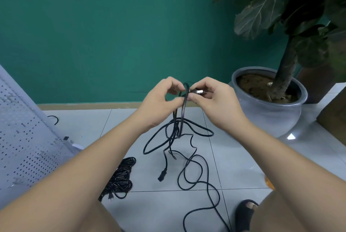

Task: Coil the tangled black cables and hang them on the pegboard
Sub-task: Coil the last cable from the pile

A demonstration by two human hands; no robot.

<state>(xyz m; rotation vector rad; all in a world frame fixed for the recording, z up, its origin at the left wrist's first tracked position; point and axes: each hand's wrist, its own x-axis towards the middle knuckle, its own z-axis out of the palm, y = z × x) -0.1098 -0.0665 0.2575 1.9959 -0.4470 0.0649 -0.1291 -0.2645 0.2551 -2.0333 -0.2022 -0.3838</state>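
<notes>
Soft even light, faint shadows, floor glare [291,135] (small), wide-angle edge bending, slight blur

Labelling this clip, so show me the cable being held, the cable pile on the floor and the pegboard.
held cable [183,112], head view, strand hanging just below the fingers
cable pile [120,177], head view, middle of the bundle
pegboard [22,134], head view, its perforated face

We pinch a cable [183,112] between our left hand [161,100] and right hand [215,100], its loops trailing onto the floor [234,156] below. The pegboard [22,128] leans at left with a cable bundle [119,177] just beside it; a plant pot [265,117] sits right.
</notes>
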